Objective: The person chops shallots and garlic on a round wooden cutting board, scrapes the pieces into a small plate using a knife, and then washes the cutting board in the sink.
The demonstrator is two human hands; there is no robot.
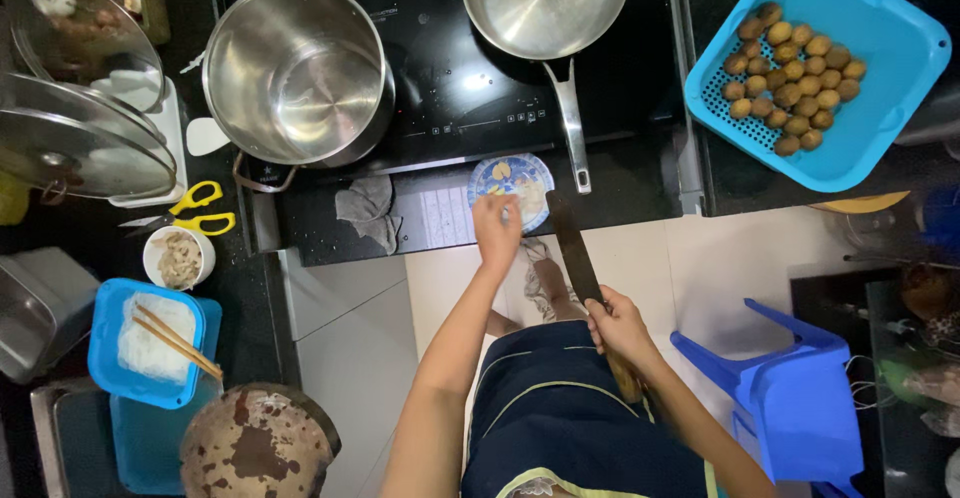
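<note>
While the right hand [618, 326] grips a large knife [577, 253] by its handle, blade pointing toward twelve o'clock, the left hand [497, 228] rests its fingers on a small patterned plate [520, 180] at the edge of the black cooktop [450, 88]. At eleven o'clock stands a steel pot [297, 73]; at twelve, a frying pan [545, 3]; at two, a blue basket [880, 138] of small brown round produce [792, 76].

Both arms are bare, with no sleeves showing. The person wears a dark navy garment [560, 408] trimmed with thin pale yellow-green piping lines, and a lighter hem near the bottom edge.
</note>
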